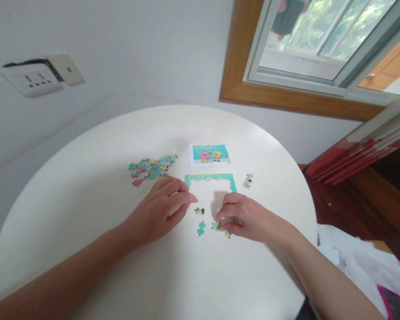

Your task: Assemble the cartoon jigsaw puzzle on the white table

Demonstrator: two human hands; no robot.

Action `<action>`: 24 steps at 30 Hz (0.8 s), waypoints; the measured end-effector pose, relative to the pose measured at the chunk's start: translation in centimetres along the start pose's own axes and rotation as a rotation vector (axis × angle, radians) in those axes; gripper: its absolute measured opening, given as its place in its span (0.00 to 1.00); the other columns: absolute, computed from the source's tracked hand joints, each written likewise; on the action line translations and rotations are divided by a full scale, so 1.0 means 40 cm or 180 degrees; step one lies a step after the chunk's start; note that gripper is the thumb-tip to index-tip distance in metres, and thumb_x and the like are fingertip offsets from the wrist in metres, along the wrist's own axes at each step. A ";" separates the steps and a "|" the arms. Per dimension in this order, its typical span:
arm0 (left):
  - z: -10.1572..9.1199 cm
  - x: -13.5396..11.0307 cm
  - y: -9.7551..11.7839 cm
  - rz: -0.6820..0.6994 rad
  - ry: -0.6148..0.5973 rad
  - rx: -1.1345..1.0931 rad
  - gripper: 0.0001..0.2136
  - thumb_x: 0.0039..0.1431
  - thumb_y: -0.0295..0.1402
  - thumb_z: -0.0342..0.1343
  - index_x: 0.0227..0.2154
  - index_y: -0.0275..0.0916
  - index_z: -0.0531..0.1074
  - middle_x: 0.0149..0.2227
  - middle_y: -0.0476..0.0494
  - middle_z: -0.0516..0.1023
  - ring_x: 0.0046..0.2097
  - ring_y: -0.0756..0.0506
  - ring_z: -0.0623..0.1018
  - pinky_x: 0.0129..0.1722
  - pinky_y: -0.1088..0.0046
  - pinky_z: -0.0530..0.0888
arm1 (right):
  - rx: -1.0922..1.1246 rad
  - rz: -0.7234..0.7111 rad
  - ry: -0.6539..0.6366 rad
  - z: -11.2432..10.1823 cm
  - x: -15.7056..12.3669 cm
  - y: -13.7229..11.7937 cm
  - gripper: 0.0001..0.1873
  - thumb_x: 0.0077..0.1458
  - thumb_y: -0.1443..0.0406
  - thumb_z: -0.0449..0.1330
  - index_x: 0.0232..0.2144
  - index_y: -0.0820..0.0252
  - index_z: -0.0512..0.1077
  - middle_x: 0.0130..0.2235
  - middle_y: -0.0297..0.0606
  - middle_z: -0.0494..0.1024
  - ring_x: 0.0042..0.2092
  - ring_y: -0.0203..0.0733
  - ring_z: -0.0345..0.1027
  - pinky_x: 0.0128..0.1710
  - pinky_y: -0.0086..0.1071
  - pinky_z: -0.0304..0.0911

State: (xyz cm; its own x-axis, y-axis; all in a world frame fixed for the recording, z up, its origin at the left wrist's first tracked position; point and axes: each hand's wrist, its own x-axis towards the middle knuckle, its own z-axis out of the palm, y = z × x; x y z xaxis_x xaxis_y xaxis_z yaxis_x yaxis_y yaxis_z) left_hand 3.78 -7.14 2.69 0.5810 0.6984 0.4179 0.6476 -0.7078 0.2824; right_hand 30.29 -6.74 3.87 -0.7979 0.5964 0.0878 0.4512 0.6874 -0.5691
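Note:
A partly assembled jigsaw border [209,177] lies on the white table, teal along its top and upper sides. My left hand [169,200] rests at its left side, thumb and index finger reaching out with a gap between them. Inside the border's right part, my right hand [242,215] is closed in a pinch at a pale green puzzle piece [215,226], partly covered by the fingertips. Loose nearby are a teal puzzle piece [201,228], a dark-spotted piece [199,210] and a yellow and purple piece [228,234] under my right hand.
A heap of mixed puzzle pieces [151,169] lies left of the border. Behind it is a reference picture [210,154] with two cartoon figures. A few pieces [248,180] sit to the right. The round table [103,146] stands against a wall below a window.

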 end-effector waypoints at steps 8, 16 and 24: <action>0.018 -0.011 0.005 0.0004 -0.0304 0.0244 0.06 0.60 0.34 0.57 0.39 0.44 0.76 0.38 0.46 0.72 0.46 0.42 0.68 0.52 0.60 0.62 | -0.0178 0.0179 0.0130 0.001 0.006 0.003 0.04 0.54 0.68 0.64 0.35 0.61 0.77 0.34 0.38 0.72 0.38 0.39 0.67 0.38 0.30 0.62; 0.041 0.004 0.011 0.0034 -0.0275 0.0091 0.07 0.62 0.30 0.54 0.40 0.43 0.76 0.38 0.45 0.71 0.44 0.43 0.68 0.49 0.62 0.63 | -0.0151 0.0209 0.0163 0.000 0.009 0.007 0.05 0.54 0.68 0.64 0.36 0.61 0.77 0.34 0.38 0.72 0.36 0.38 0.67 0.38 0.30 0.63; 0.066 0.016 0.016 0.0272 -0.0152 -0.0087 0.11 0.64 0.26 0.49 0.41 0.44 0.76 0.39 0.44 0.71 0.45 0.43 0.67 0.49 0.63 0.63 | -0.0136 0.0225 0.0324 0.016 0.012 0.023 0.07 0.52 0.68 0.65 0.36 0.61 0.76 0.36 0.39 0.73 0.40 0.40 0.68 0.42 0.32 0.64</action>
State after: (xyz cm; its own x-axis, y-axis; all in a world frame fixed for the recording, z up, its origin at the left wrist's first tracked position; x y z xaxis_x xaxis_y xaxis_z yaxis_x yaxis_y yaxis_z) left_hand 5.87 -6.86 0.84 0.6567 0.6392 0.4001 0.5813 -0.7671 0.2714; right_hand 30.06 -6.06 2.86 -0.7197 0.6815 0.1324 0.5233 0.6579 -0.5416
